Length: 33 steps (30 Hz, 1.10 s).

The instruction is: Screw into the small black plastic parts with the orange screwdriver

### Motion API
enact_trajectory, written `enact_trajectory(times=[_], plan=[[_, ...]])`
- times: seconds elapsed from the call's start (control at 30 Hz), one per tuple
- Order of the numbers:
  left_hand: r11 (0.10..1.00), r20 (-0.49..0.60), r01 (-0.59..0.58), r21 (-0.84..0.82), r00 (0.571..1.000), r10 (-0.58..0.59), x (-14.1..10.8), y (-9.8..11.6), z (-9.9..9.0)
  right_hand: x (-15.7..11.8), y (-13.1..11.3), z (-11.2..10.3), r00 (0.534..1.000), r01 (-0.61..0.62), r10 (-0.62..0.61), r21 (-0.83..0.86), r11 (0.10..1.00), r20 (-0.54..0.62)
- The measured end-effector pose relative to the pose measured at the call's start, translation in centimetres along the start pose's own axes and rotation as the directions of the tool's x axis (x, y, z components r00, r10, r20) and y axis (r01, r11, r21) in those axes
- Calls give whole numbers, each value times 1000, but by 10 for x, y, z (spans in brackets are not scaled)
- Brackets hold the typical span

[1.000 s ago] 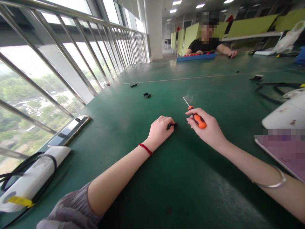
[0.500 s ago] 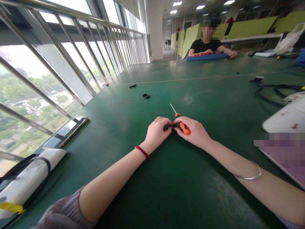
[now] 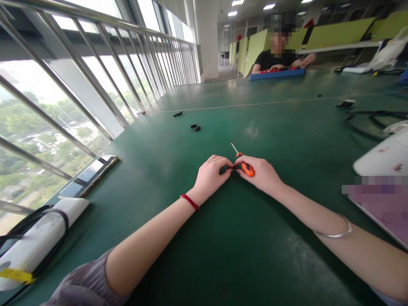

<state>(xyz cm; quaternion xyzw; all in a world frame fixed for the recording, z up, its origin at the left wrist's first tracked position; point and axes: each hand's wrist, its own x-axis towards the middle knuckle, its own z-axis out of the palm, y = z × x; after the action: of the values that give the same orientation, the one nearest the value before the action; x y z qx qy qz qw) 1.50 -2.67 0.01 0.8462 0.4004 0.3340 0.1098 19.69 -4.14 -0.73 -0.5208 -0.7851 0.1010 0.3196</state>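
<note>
While the left hand (image 3: 213, 175) pinches a small black part (image 3: 235, 167) between thumb and fingertips, the right hand (image 3: 263, 173) meets it from 3 o'clock, its fingers curled around the orange-and-black handle of a screwdriver (image 3: 247, 169). The thumb and forefinger of the right hand are at the near end of the black part, though whether they grip it cannot be told. The screwdriver's thin metal shaft points toward 11 o'clock, its tip apart from the part. Both hands are over the middle of the green table (image 3: 223, 238). Measured from them, two small black pieces (image 3: 195, 127) lie close together at 10 o'clock, with another black piece (image 3: 178, 114) farther out in the same direction. A phone (image 3: 91, 175) lies at 9 o'clock, and a white bar (image 3: 47, 238) wrapped with black cord rests toward 8 o'clock. At 3 o'clock sits a white container (image 3: 384, 155), with a purple flat item (image 3: 381, 208) nearer 4 o'clock. Across the table, at 1 o'clock, a person (image 3: 277, 59) sits behind a blue tray (image 3: 278, 75) holding red things.
</note>
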Motion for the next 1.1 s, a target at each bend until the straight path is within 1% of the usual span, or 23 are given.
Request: enact_trajectory(times=[0.1,0.23,0.33,0.63,0.8,0.97,1.1], plan=[[1000,8,-5,-2,1000,5,0,-1,0,-1,-2,-2,1000,3,-3,-26,1000,6],[1000,19,2,2,1000,-2,0,-1,0,-1,-4,-3,999,41,-39,-120,992,16],[1000,17,14,8,1000,-14,1,0,0,-1,-5,-4,999,46,-44,-155,987,17],[999,19,12,39,1000,-12,1,2,-1,-1,-4,-3,1000,19,-19,-177,984,3],[999,0,27,44,1000,-27,1,1,-1,0,-4,-1,1000,5,-6,-203,979,-2],[998,-32,20,61,999,-18,0,0,0,0,-6,1,1000,-16,13,-203,979,-19],[997,-35,-9,81,999,11,0,0,0,-1,-7,1,998,-7,-2,-131,991,-66]])
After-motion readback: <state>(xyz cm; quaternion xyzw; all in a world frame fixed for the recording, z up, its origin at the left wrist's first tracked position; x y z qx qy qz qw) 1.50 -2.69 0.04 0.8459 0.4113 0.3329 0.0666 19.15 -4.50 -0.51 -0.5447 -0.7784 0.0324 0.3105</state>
